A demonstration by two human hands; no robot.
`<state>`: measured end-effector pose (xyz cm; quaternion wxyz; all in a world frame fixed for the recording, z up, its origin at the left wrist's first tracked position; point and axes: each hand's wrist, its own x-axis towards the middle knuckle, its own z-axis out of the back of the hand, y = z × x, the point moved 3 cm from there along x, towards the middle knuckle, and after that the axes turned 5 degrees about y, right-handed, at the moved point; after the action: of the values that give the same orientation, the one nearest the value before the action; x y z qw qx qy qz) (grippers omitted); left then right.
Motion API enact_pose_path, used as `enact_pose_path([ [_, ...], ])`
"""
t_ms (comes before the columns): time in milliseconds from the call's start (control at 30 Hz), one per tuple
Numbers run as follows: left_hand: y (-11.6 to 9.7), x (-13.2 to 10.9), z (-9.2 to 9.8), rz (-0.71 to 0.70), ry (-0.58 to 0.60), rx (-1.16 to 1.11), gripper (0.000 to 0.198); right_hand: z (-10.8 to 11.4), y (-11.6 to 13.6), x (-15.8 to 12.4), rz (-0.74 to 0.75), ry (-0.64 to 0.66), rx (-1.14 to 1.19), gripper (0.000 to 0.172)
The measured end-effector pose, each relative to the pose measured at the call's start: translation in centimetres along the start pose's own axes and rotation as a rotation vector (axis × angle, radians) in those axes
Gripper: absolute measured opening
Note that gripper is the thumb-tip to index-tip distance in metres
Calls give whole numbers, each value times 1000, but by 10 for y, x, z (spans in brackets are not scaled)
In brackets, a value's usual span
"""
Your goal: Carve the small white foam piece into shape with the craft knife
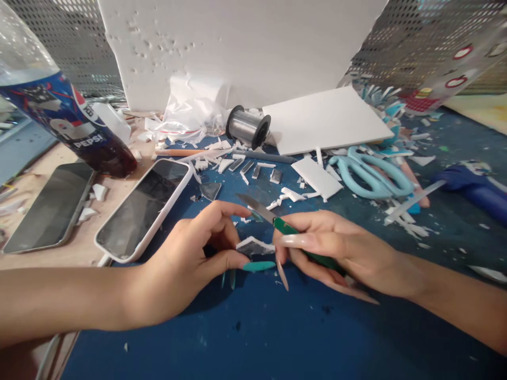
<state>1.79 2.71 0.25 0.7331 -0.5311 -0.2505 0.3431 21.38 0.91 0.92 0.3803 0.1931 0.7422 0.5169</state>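
Note:
Between the thumb and fingers of my left hand is a small angular foam piece, dark on its face with a white edge. My right hand is closed around the green handle of a craft knife. The knife's blade points up and left, just above the foam piece, close to my left index fingertip. Right fingertips reach the piece's right end; whether they press on it I cannot tell. Beyond my hands lie several small dark-faced foam bits and a dark triangular piece.
Light-blue scissors, a wire spool, a pencil and white foam sheets lie behind. At left are two phones and a tilted Pepsi bottle. A blue tool is at right. White scraps litter the blue mat.

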Motion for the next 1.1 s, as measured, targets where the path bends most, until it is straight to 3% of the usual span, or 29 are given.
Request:
enact_pose_path([
  [133,1,-1,-3,37,59,-12,25,2,2,-2,-31,107,31,24],
  [533,6,-2,-2,82,53,-17,45,-2,-1,-5,-185,193,8,25],
  [800,5,-1,-5,58,110,-45,45,-2,0,-3,-165,271,-54,22],
  [1100,6,-2,-4,67,123,-58,50,-8,1,-3,-100,234,74,7],
])
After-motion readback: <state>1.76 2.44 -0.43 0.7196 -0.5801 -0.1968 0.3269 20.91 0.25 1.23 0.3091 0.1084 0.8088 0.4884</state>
